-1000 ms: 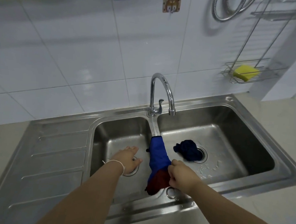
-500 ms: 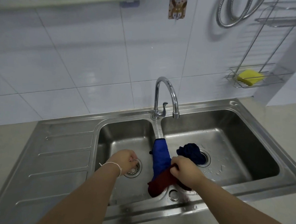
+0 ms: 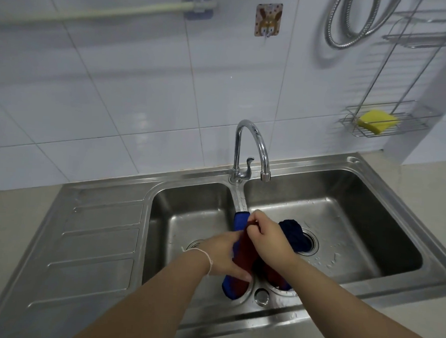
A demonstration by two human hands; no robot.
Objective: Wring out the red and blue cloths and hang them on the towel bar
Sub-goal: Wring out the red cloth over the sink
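Note:
A bright blue cloth (image 3: pixel 240 220) lies draped along the divider between the two basins of the steel sink (image 3: pixel 370 192). A dark red cloth (image 3: pixel 246 250) lies on top of it. My right hand (image 3: pixel 267 235) pinches the upper end of the red cloth and lifts it. My left hand (image 3: pixel 225 256) grips the cloths lower down, at the near end of the divider. A dark navy cloth (image 3: pixel 294 237) sits bunched by the right basin's drain. The pale towel bar (image 3: pixel 101 11) runs along the tiled wall at the upper left.
The chrome tap (image 3: pixel 248 149) stands behind the divider, spout over the right basin. A wire rack (image 3: pixel 410 127) with a yellow sponge (image 3: pixel 378 120) hangs on the wall at right. A metal hose (image 3: pixel 353 25) and a sticker hook (image 3: pixel 268 20) hang above. A ribbed drainboard (image 3: pixel 96 239) lies left.
My left hand moved from the left basin's drain over to the cloths and took hold. My right hand rose along the divider, pulling the red cloth's end up. The view tilted upward.

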